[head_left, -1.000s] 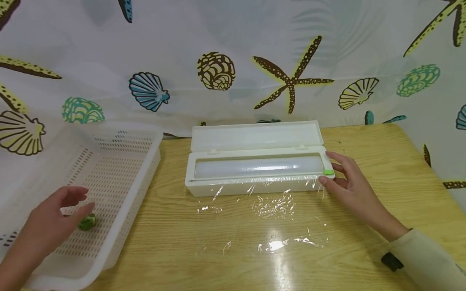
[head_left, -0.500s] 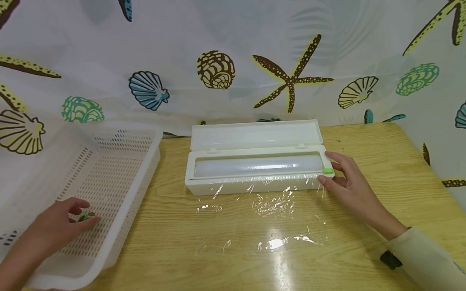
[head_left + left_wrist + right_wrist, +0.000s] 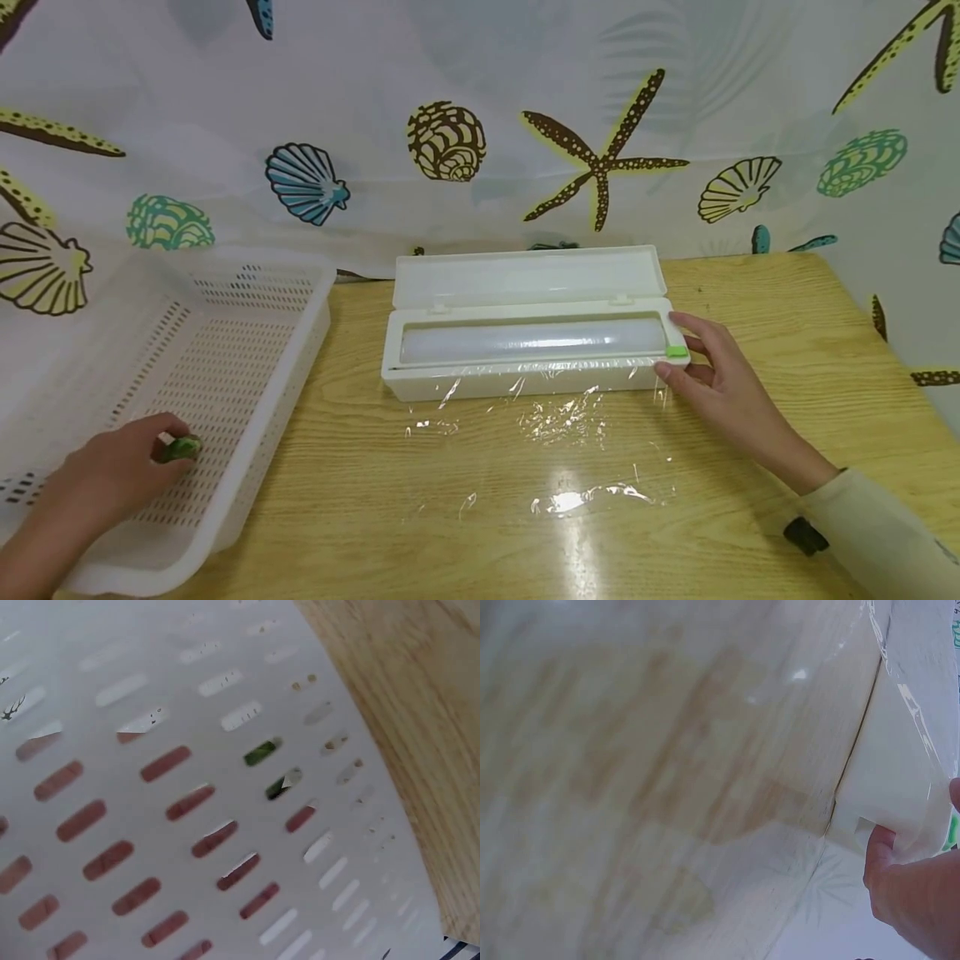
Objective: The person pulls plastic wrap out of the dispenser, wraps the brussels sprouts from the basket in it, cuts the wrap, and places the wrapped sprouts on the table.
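My left hand (image 3: 112, 471) reaches down into a white slotted plastic basket (image 3: 307, 350) and pinches a small, roundish green vegetable-like piece (image 3: 182, 448) between thumb and fingers. In the left wrist view the basket wall hides most of that hand; bits of the green piece (image 3: 262, 752) show through the slots. My right hand (image 3: 723, 392) grips the right end of a white cling film dispenser (image 3: 480, 385), thumb at the front corner and fingers behind. Its lid (image 3: 525, 279) stands raised at the back. Inside lies a roll of film (image 3: 525, 342).
A sheet of clear cling film (image 3: 566, 421) stretches from the dispenser's front over the wooden table (image 3: 337, 500). A green slider (image 3: 677, 352) sits at the dispenser's right end. Behind the table hangs a curtain (image 3: 495, 50) printed with shells and starfish.
My left hand has moved lower in the basket and closed its fingers on the green piece, which earlier lay beside the open fingers. My right hand stays on the dispenser.
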### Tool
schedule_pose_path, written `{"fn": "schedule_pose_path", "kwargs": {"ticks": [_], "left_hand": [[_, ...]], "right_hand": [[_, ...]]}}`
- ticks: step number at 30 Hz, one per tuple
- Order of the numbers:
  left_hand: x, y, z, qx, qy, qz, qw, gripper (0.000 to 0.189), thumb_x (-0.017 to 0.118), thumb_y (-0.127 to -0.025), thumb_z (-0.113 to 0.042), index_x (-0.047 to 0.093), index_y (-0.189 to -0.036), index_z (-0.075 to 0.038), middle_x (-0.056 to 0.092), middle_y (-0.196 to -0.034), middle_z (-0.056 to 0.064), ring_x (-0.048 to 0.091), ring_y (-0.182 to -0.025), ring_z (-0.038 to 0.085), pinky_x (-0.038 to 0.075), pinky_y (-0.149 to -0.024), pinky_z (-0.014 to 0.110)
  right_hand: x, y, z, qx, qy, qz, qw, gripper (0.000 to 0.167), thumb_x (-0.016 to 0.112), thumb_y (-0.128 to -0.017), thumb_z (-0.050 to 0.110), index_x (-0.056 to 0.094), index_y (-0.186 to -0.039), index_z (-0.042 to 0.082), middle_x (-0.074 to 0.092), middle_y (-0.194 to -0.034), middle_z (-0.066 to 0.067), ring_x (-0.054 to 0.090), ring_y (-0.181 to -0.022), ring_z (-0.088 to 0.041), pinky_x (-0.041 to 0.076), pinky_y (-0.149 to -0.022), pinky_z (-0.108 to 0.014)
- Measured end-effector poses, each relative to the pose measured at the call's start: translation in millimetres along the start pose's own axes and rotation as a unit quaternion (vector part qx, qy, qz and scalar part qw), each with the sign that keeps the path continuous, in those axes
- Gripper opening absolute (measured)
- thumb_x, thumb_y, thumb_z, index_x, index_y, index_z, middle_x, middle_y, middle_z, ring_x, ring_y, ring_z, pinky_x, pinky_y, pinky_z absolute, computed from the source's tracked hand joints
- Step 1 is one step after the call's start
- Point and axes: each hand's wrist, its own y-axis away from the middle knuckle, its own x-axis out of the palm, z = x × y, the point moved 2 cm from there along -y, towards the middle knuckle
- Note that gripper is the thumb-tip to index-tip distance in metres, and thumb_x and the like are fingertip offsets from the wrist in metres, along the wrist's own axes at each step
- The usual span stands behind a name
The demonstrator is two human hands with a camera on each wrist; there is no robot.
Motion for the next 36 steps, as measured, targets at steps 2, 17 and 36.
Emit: {"fn": "schedule_pose_path", "kwargs": {"ticks": [2,17,36], "left_hand": [[-0.1,0.1,-0.8,0.004,-0.006,0.000,1.0000,0.046,0.080,-0.095,-0.015,0.060,-0.127,0.012,0.068,-0.106,0.033,0.067,-0.090,0.045,0.054,-0.071,0.057],[-1.3,6.4,-9.2,0.033,0.028,-0.024,0.9988,0.039,0.078,-0.097,-0.014,0.060,-0.120,0.013,0.070,-0.095,0.021,0.066,-0.084,0.034,0.054,-0.067,0.050],[-9.8,23.1,-19.7,0.022,0.122,-0.156,0.9800,0.056,0.073,-0.106,-0.034,0.059,-0.134,0.012,0.074,-0.106,0.024,0.068,-0.099,0.045,0.050,-0.063,0.033]], "right_hand": [[-0.2,0.5,0.3,0.000,0.002,0.000,1.0000,0.070,0.070,-0.108,0.007,0.034,-0.167,0.002,0.034,-0.158,-0.025,0.046,-0.143,-0.048,0.050,-0.096,-0.012],[0.3,0.3,0.2,0.006,0.006,0.014,0.9999,0.071,0.068,-0.110,0.011,0.030,-0.169,0.003,0.032,-0.163,-0.025,0.047,-0.142,-0.046,0.049,-0.097,-0.010],[-0.3,0.1,0.7,0.012,0.012,0.016,0.9997,0.072,0.068,-0.110,0.013,0.030,-0.170,0.005,0.034,-0.163,-0.025,0.046,-0.143,-0.047,0.048,-0.097,-0.009]]}}
